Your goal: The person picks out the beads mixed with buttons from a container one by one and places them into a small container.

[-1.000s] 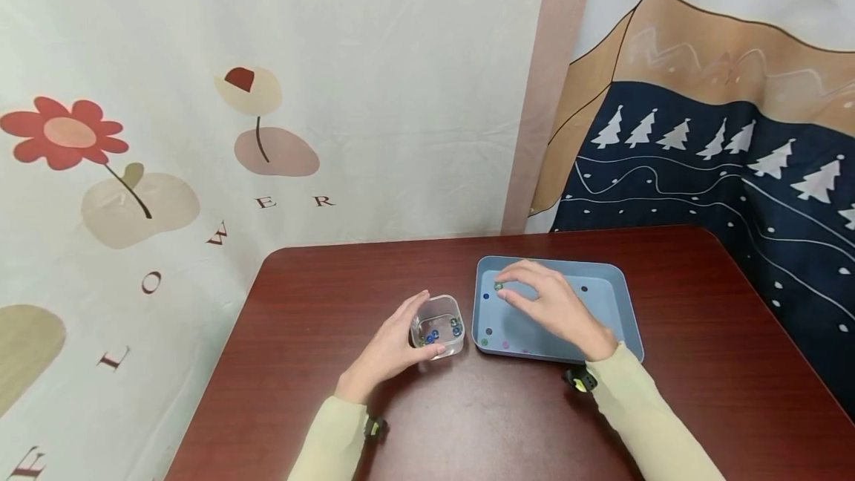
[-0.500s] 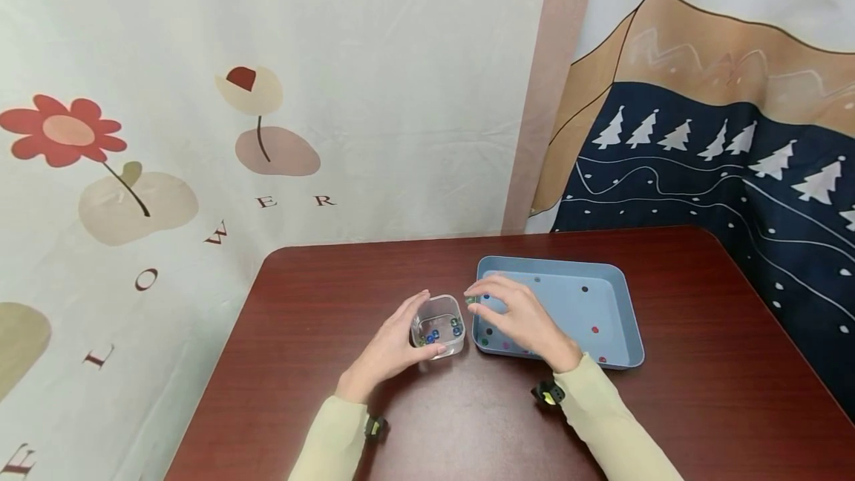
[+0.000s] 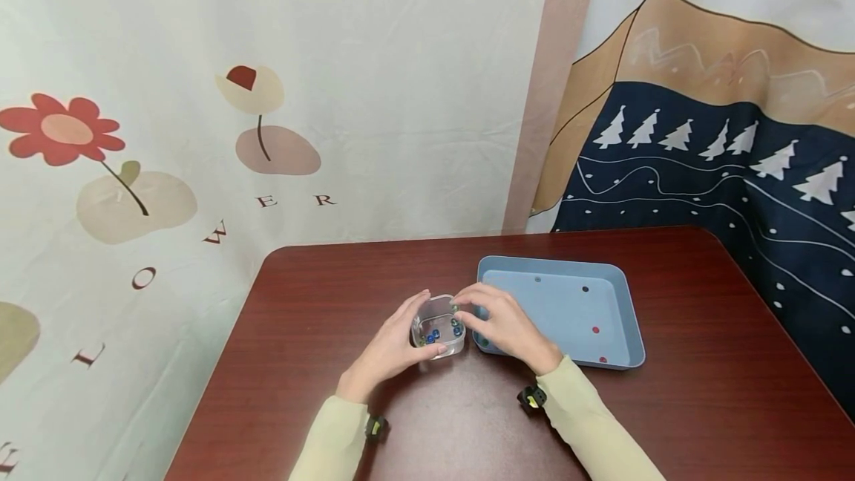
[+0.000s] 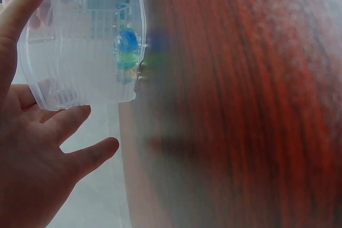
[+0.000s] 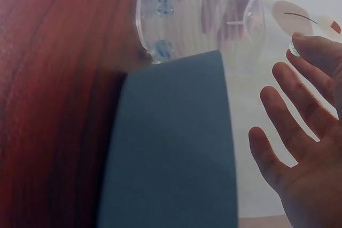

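My left hand [image 3: 394, 344] grips a small clear plastic box [image 3: 439, 306] on the table, thumb on the near side and fingers round the far side. Several blue and green glass marbles lie on the box's floor; some blue ones [image 4: 128, 40] show through its wall in the left wrist view. Over the box's right rim, my right hand [image 3: 504, 321] pinches a pale greenish glass marble [image 5: 294, 49] between thumb and index finger. In the right wrist view its other fingers are spread apart.
Just right of the box stands a shallow blue tray [image 3: 568, 318], partly covered by my right hand. Several small pieces lie in it, among them a red one [image 3: 595, 330] and a dark one [image 3: 585, 289]. Beneath is a dark red wooden table [image 3: 320, 280], with a printed curtain [image 3: 414, 95] behind.
My right hand has carried the greenish marble leftward from above the tray to the box's rim. The left hand and the box have stayed in place.
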The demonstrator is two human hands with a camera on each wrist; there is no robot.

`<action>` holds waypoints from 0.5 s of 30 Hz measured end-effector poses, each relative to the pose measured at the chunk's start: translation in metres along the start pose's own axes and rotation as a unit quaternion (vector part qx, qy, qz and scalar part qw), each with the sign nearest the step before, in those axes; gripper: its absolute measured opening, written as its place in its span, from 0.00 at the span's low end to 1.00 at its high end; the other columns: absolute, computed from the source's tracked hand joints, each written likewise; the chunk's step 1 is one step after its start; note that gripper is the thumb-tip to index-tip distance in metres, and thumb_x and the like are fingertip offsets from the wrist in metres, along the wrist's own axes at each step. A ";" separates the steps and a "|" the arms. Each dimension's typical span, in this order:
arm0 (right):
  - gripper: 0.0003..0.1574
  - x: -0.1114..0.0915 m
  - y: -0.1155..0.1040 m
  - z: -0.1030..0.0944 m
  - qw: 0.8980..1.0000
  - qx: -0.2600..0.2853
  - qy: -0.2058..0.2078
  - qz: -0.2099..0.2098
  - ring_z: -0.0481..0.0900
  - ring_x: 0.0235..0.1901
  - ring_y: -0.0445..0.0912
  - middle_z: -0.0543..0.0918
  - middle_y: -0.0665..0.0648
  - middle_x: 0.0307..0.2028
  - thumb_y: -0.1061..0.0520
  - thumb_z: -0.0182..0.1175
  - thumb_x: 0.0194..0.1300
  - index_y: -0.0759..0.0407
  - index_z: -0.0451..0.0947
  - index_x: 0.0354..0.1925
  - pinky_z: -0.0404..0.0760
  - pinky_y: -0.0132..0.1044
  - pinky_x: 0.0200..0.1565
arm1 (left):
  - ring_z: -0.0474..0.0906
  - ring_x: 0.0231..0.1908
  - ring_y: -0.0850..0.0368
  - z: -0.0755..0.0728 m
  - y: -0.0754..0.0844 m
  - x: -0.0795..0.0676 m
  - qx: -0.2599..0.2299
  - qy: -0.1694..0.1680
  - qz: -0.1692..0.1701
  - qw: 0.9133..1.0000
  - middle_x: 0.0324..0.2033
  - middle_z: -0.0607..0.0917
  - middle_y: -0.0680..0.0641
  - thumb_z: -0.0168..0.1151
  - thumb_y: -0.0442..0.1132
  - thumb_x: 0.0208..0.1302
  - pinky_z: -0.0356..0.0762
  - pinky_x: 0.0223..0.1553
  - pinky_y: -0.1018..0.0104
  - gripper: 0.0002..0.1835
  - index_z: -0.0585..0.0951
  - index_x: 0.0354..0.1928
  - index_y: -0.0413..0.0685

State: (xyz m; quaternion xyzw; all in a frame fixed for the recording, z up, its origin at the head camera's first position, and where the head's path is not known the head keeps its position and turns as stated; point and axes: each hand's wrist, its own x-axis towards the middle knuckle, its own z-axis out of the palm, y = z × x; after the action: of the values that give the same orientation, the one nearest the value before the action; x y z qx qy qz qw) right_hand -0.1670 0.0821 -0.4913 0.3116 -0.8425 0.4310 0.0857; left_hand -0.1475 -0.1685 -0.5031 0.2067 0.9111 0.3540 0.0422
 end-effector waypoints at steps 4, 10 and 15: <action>0.13 -0.001 0.003 0.004 1.000 0.005 -0.002 0.003 0.82 0.49 0.40 0.85 0.44 0.50 0.54 0.69 0.70 0.49 0.87 0.52 0.83 0.45 0.52 | 0.67 0.72 0.45 0.000 0.000 -0.001 -0.001 0.000 -0.002 1.000 0.77 0.65 0.45 0.77 0.58 0.58 0.67 0.69 0.43 0.54 0.62 0.79 0.45; 0.13 0.000 0.003 0.007 1.000 -0.001 -0.004 -0.001 0.82 0.49 0.40 0.85 0.45 0.50 0.54 0.69 0.70 0.51 0.88 0.52 0.83 0.43 0.51 | 0.66 0.72 0.44 0.000 0.001 -0.002 -0.004 -0.001 -0.006 1.000 0.77 0.65 0.45 0.77 0.59 0.58 0.67 0.69 0.43 0.54 0.61 0.80 0.45; 0.13 0.001 0.002 0.010 0.999 -0.034 -0.018 -0.004 0.82 0.49 0.43 0.85 0.47 0.50 0.56 0.70 0.69 0.54 0.88 0.52 0.83 0.43 0.51 | 0.64 0.73 0.45 -0.001 0.001 -0.003 0.000 -0.005 -0.008 1.000 0.78 0.62 0.46 0.76 0.59 0.59 0.66 0.69 0.42 0.54 0.61 0.80 0.45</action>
State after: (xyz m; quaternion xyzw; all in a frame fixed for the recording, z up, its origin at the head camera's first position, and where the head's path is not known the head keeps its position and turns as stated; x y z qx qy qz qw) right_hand -0.1678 0.0741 -0.4983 0.3196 -0.8569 0.3960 0.0827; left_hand -0.1449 -0.1695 -0.5016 0.2014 0.9123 0.3532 0.0492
